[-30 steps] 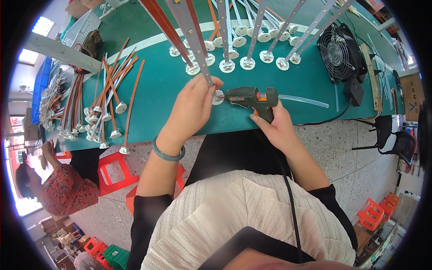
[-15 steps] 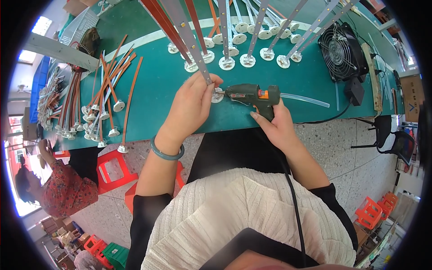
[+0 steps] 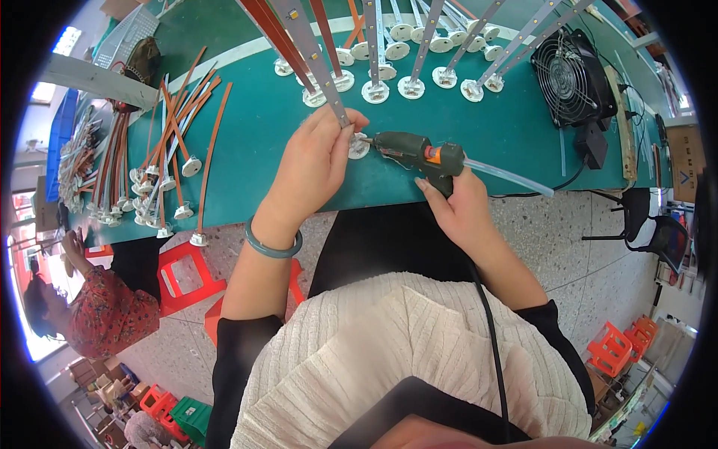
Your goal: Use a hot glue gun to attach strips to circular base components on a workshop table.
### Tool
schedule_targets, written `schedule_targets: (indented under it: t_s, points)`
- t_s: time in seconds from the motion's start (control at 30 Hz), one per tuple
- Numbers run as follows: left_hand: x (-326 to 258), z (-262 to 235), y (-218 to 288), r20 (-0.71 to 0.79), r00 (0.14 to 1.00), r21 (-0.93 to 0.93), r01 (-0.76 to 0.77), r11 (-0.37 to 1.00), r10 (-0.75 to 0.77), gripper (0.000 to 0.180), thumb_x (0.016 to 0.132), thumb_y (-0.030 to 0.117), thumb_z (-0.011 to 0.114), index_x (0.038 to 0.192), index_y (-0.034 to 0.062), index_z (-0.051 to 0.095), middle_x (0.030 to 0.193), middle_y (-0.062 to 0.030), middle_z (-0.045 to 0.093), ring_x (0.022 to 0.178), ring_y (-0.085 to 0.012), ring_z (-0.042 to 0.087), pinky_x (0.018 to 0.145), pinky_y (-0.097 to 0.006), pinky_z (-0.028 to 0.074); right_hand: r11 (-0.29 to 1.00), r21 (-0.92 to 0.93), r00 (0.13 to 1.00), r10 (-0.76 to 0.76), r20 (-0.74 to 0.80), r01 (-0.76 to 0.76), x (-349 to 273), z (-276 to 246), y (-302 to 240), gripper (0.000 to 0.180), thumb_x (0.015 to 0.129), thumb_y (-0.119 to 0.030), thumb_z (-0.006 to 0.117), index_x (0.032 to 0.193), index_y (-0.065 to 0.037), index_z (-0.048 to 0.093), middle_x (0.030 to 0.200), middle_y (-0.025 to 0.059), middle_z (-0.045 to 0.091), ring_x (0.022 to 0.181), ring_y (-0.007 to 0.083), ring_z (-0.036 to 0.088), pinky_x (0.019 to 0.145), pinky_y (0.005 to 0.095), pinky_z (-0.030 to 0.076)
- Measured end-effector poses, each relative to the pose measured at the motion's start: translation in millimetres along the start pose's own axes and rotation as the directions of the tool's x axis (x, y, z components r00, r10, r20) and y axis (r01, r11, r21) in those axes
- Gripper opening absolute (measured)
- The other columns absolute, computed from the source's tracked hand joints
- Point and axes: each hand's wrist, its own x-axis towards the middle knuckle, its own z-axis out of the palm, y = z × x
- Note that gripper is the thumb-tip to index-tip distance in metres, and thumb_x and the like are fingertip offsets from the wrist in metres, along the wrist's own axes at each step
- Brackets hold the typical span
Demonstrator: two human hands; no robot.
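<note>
My left hand (image 3: 318, 153) pinches the lower end of an upright LED strip (image 3: 318, 71), a narrow grey bar dotted with small LEDs. Just beside its fingertips a round white base (image 3: 360, 147) lies on the green table (image 3: 247, 150). In my right hand (image 3: 464, 206) is a dark green hot glue gun (image 3: 411, 150), fingers wrapped round its handle. The nozzle points left, its tip at the white base; whether it touches is too small to tell. A clear glue stick (image 3: 512, 177) sticks out of the gun's back.
Several LED strips on round white bases (image 3: 375, 92) stand along the far side. More brown and white strips (image 3: 213, 161) lie at the left. A black fan (image 3: 572, 78) stands at the right by a power adapter (image 3: 590, 150). Another person (image 3: 112, 310) sits at the left.
The glue gun has tilted, its back end and glue stick dropping toward me. My left hand still pinches the LED strip. The whole view has shifted slightly.
</note>
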Motion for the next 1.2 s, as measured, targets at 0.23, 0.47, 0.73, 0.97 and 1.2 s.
schedule_targets:
  t_s: [0.23, 0.47, 0.73, 0.97, 1.2]
  points:
    - [1.2, 1.4, -0.7, -0.009, 1.0, -0.014, -0.004, 1.0, 0.004, 0.014, 0.094, -0.003, 0.055, 0.103, -0.0001, 0.065, 0.098, -0.0149, 0.065, 0.086, -0.0321, 0.065, 0.076, -0.038, 0.053, 0.962, -0.217, 0.985, -0.172, -0.004, 0.167, 5.1, -10.4, -21.3, 0.036, 0.086, -0.009, 0.07, 0.12, -0.005, 0.058, 0.1, 0.0129, 0.067, 0.086, 0.036, 0.065, 0.077, 0.041, 0.05]
    - [-4.4, -11.6, 7.5, -0.02, 0.999, 0.067, -0.041, 0.997, 0.042, 0.015, 0.093, -0.002, 0.056, 0.104, 0.0005, 0.065, 0.1, -0.0154, 0.066, 0.092, -0.0348, 0.065, 0.081, -0.04, 0.052, 0.995, -0.051, 0.988, -0.077, 0.133, 0.084, 13.7, -30.4, -26.6, 0.043, 0.089, -0.008, 0.068, 0.13, -0.004, 0.054, 0.103, 0.0096, 0.07, 0.086, 0.0269, 0.068, 0.073, 0.0373, 0.051]
    - [2.7, -73.3, -41.6, -0.336, 0.941, 0.085, 0.067, 0.994, -0.035, 0.021, 0.095, 0.0, 0.053, 0.111, -0.0005, 0.066, 0.096, -0.0143, 0.068, 0.082, -0.0259, 0.067, 0.076, -0.034, 0.053, 0.445, 0.856, 0.96, 0.203, 0.19, -0.264, 5.9, -26.9, 18.1, 0.053, 0.088, -0.004, 0.066, 0.136, 0.002, 0.046, 0.107, 0.0158, 0.066, 0.072, 0.0161, 0.059, 0.066, 0.0291, 0.047]
    - [40.5, -75.7, -92.8, -0.236, 0.967, 0.069, 0.113, 0.991, -0.094, 0.024, 0.097, 0.006, 0.052, 0.114, 0.0004, 0.068, 0.099, -0.0185, 0.07, 0.092, -0.0305, 0.069, 0.08, -0.038, 0.054, 0.442, 0.862, 0.96, 0.235, 0.154, -0.246, 13.2, -19.8, 23.9, 0.053, 0.09, -0.008, 0.066, 0.137, 0.001, 0.044, 0.109, 0.0162, 0.065, 0.075, 0.0161, 0.058, 0.067, 0.0291, 0.046]
    - [40.0, -74.1, -95.4, -0.223, 0.973, 0.07, 0.08, 0.994, -0.062, 0.025, 0.097, 0.01, 0.054, 0.117, -0.0001, 0.066, 0.1, -0.0214, 0.068, 0.096, -0.0363, 0.066, 0.086, -0.04, 0.053, 0.471, 0.858, 0.976, 0.167, 0.142, -0.205, 11.9, -17.7, 30.8, 0.055, 0.091, -0.005, 0.065, 0.14, 0.0, 0.043, 0.111, 0.0171, 0.063, 0.077, 0.0172, 0.057, 0.07, 0.0293, 0.045]
